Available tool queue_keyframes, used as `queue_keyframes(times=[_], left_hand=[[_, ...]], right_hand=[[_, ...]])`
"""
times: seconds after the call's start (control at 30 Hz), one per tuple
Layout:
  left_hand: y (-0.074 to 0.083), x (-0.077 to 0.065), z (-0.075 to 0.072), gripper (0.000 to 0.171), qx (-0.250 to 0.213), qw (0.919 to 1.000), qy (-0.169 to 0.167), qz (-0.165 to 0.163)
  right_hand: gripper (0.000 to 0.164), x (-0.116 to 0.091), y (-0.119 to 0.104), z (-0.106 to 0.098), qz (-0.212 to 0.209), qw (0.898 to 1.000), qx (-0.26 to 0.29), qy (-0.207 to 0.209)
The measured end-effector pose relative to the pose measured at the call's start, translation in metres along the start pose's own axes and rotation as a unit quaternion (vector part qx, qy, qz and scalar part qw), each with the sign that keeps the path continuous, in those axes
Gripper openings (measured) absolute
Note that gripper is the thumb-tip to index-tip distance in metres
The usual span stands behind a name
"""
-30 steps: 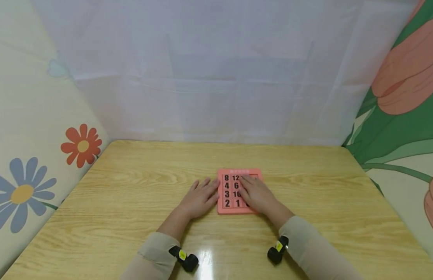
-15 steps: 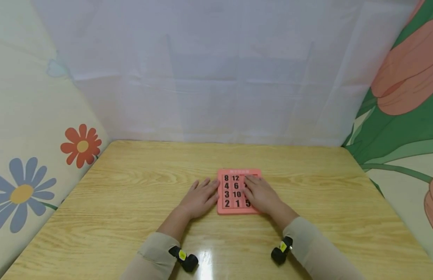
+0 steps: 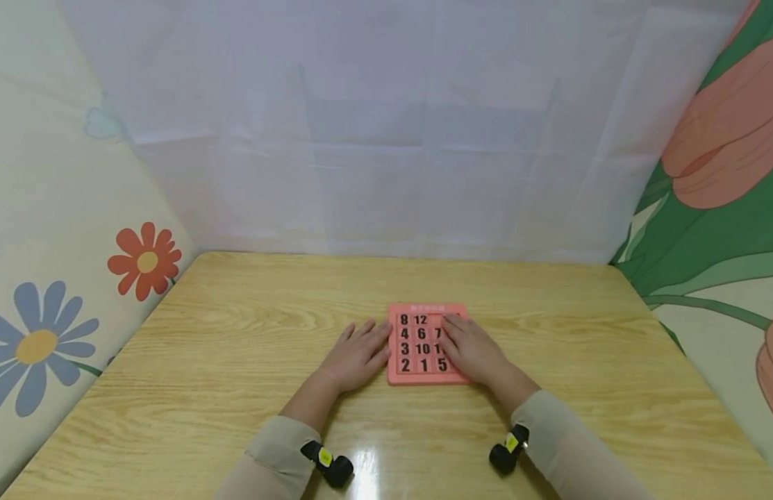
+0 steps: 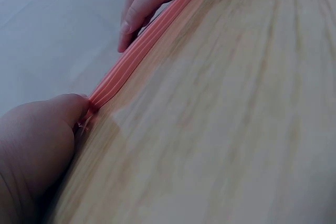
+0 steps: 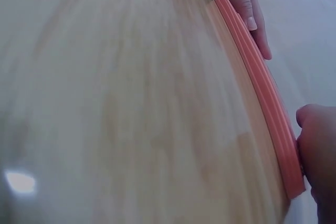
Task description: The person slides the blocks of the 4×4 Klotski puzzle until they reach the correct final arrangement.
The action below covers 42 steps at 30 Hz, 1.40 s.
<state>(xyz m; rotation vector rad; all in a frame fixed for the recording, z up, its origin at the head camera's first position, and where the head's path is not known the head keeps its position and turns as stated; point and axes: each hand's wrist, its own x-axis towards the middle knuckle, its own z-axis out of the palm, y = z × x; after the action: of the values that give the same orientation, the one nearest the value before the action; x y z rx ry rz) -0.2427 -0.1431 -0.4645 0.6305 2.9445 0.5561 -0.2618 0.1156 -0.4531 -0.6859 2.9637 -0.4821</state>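
A pink number slide puzzle (image 3: 422, 380) lies flat on the wooden table, its black-numbered tiles facing up. My left hand (image 3: 358, 355) rests on the table at the puzzle's left edge, fingers extended and touching its side. Over the right-hand columns lies my right hand (image 3: 476, 351), with its fingertips on the tiles. It hides most of the rightmost column. To the right of the tile marked 12 (image 3: 420, 320), a bare slot shows in the top row. In the right wrist view the puzzle's pink side (image 5: 268, 98) runs between both hands.
The wooden table (image 3: 267, 292) extends around the puzzle on all sides. A white cloth (image 3: 373, 139) hangs behind its far edge. Flower-patterned panels (image 3: 55, 194) stand at the left and right. Each wrist wears a small black camera (image 3: 337, 471).
My right hand has slid a little to the right across the puzzle, uncovering the 5 tile, part of the 7 tile and a slot beside the 12. My left hand has stayed put.
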Motion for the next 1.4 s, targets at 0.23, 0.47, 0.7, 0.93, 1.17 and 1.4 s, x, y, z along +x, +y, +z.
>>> queue_keyframes(times=[0.23,0.47,0.7,0.93,1.17,1.4], left_hand=[[0.001,-0.001,-0.001,0.057,-0.001,1.0000,0.000,-0.001],[0.001,0.000,-0.001,0.057,0.000,1.0000,0.001,0.001],[0.000,0.000,0.000,0.056,0.000,1.0000,0.003,0.003],[0.000,-0.001,-0.001,0.056,-0.003,1.0000,0.005,0.001],[0.001,-0.002,-0.002,0.057,0.000,1.0000,0.003,0.001],[0.000,-0.001,-0.002,0.057,-0.001,1.0000,0.005,0.002]], right_hand=[[0.053,-0.002,0.005,0.000,-0.004,1.000,0.013,0.010],[0.052,-0.001,0.007,0.001,-0.007,1.000,0.015,0.016],[0.051,0.002,-0.002,-0.001,-0.012,1.000,0.010,0.022],[0.051,0.009,-0.019,0.001,-0.026,0.999,0.016,0.010],[0.053,0.017,-0.030,0.004,-0.031,0.999,-0.002,-0.011],[0.054,0.019,-0.036,0.006,-0.041,0.999,-0.011,-0.024]])
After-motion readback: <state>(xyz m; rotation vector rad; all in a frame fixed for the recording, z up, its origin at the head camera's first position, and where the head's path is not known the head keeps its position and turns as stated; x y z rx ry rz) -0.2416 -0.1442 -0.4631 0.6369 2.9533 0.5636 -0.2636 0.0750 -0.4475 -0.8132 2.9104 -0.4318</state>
